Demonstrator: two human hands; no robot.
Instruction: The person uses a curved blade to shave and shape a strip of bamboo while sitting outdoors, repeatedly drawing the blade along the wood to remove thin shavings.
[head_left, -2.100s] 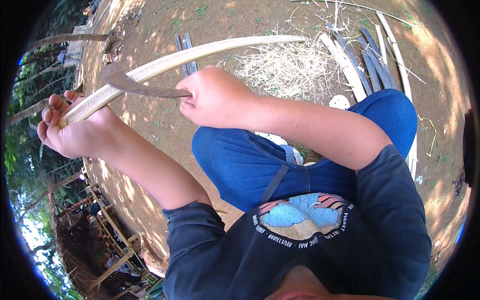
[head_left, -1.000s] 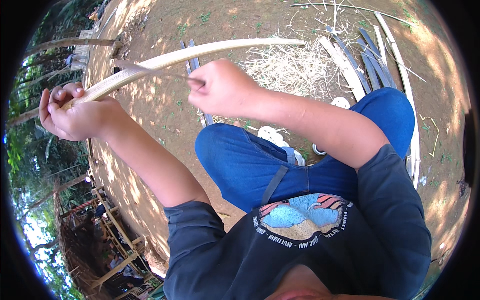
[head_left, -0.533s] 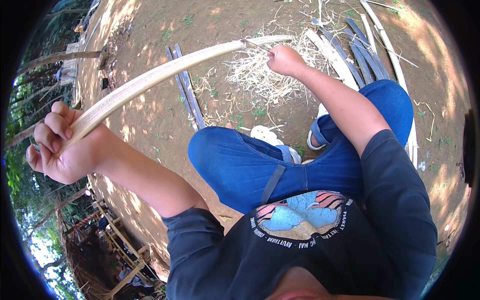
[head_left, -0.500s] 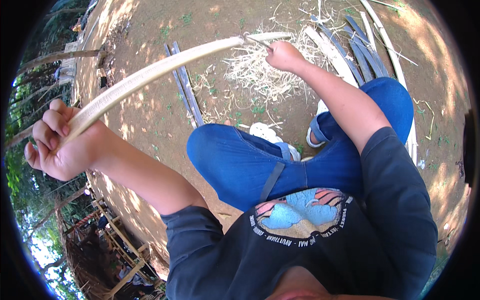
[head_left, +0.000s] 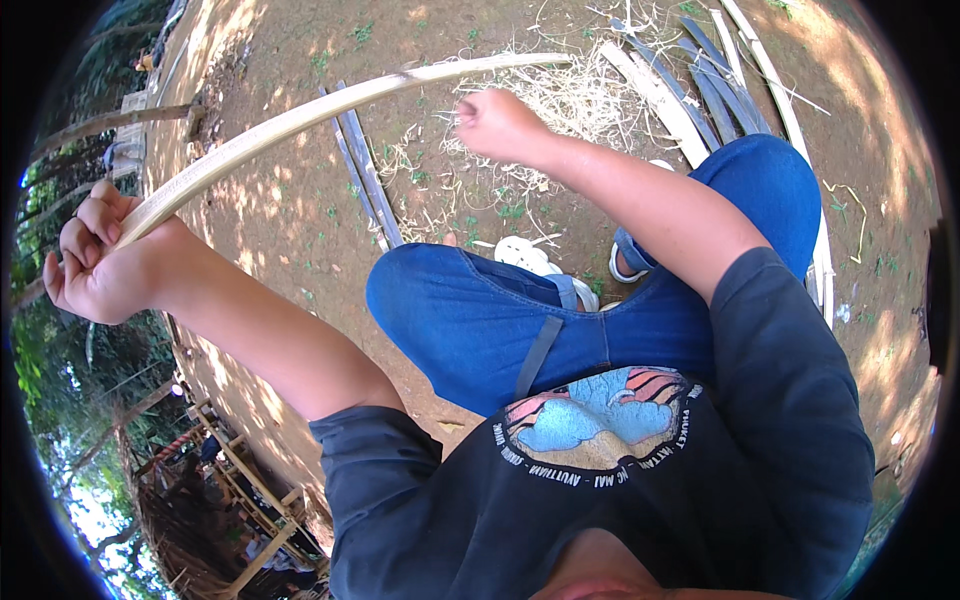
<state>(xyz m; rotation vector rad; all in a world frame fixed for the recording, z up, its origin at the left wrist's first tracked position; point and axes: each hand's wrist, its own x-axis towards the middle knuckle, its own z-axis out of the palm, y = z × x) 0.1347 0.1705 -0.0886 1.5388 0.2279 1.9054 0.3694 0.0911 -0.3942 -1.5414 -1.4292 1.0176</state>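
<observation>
A long pale strip of wood or bamboo (head_left: 290, 122) stretches from my left hand (head_left: 120, 255) up and away to the right. My left fingers are curled around its near end, beside the palm. My right hand (head_left: 500, 125) is closed in a fist a little below the far part of the strip. It grips a slim blade-like tool, hardly visible now because of the hand and the blur. A dark spot shows on the strip, left of this fist. The strip's far tip hangs over a heap of pale curled shavings (head_left: 570, 100).
Two dark slats (head_left: 362, 165) lie on the bare earth beyond my left knee. More dark strips (head_left: 715, 85) and pale strips (head_left: 660, 105) lie at the far right. My bent knees in blue jeans (head_left: 440, 310) are below my hands. A wooden structure (head_left: 245, 490) stands at lower left.
My right fist has moved left and slightly nearer, along the strip. My left hand has shifted slightly up and left, still holding the near end.
</observation>
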